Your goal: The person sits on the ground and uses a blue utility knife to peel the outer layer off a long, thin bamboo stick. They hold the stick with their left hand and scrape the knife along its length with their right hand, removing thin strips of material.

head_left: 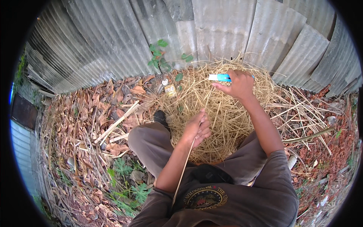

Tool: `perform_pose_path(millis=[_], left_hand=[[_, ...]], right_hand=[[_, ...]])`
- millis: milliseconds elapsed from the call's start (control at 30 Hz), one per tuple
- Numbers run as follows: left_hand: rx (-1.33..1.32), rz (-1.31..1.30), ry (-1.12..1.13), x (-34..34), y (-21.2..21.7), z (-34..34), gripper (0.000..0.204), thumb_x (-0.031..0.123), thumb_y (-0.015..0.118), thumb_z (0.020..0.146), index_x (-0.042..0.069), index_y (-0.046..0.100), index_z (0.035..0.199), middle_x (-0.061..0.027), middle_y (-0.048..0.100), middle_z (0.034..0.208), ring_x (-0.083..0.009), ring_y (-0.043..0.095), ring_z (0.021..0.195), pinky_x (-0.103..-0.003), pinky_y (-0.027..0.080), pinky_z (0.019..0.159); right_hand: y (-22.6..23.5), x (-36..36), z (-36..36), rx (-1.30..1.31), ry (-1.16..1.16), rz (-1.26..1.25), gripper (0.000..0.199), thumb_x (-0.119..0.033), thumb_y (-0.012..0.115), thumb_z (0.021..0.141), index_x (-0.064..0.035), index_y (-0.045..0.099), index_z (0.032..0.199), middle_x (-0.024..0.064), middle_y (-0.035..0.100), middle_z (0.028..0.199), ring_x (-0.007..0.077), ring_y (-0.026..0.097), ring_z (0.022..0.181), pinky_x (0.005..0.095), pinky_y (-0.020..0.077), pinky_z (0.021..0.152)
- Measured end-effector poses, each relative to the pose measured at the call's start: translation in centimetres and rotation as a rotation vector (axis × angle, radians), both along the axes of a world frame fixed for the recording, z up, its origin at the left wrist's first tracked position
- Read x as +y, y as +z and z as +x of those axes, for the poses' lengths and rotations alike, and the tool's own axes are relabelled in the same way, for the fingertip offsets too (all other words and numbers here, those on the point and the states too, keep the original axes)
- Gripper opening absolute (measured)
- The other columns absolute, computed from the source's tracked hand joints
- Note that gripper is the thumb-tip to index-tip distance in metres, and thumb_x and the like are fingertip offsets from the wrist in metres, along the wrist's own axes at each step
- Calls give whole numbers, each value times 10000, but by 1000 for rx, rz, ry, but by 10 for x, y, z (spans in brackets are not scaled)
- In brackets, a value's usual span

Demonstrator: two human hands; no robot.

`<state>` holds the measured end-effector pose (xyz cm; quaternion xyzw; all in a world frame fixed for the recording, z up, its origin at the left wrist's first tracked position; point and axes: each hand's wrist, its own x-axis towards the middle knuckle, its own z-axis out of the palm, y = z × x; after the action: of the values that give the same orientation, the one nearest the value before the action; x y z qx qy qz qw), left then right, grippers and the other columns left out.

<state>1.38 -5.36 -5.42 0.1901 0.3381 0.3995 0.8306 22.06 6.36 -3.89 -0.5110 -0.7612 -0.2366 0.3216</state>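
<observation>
My left hand (197,128) is closed round a long, thin, pale strip (184,167), which looks like split bamboo or cane. The strip runs back along my left forearm toward my body, and its upper end pokes out past the fingers. Farther off to the right, my right hand (239,84) grips a blue box cutter (224,77), its pale tip pointing left. Both hands are over a heap of dry, straw-coloured shavings (223,113) between my legs. A gap separates the cutter from the strip.
Corrugated metal sheets (223,30) stand as a wall beyond the heap. Split pale sticks (118,122) lie on brown leaves at the left. A thin branch (310,135) and more strips lie at the right. A small yellowish packet (170,90) rests by the heap. Green weeds (123,166) grow near my left knee.
</observation>
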Motion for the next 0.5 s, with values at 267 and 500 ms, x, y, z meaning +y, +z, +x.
perform_pose_path(millis=[267,500], left_hand=[[-156,20,-9,9,-1,-8,387,414,419,1011,161,408,719,69,259,452,-58,180,328,-234,210,384],[12,79,-102,6,2,17,445,509,376,997,132,453,773,40,343,490,-73,268,364,-215,267,431]], right_hand=[[7,-8,-7,50,72,47,665,-750,639,687,-88,579,650,31,517,495,170,526,428,316,394,423],[-18,-11,-30,1122,274,-1008,398,-421,700,836,-84,565,675,-49,424,483,82,363,387,277,271,383]])
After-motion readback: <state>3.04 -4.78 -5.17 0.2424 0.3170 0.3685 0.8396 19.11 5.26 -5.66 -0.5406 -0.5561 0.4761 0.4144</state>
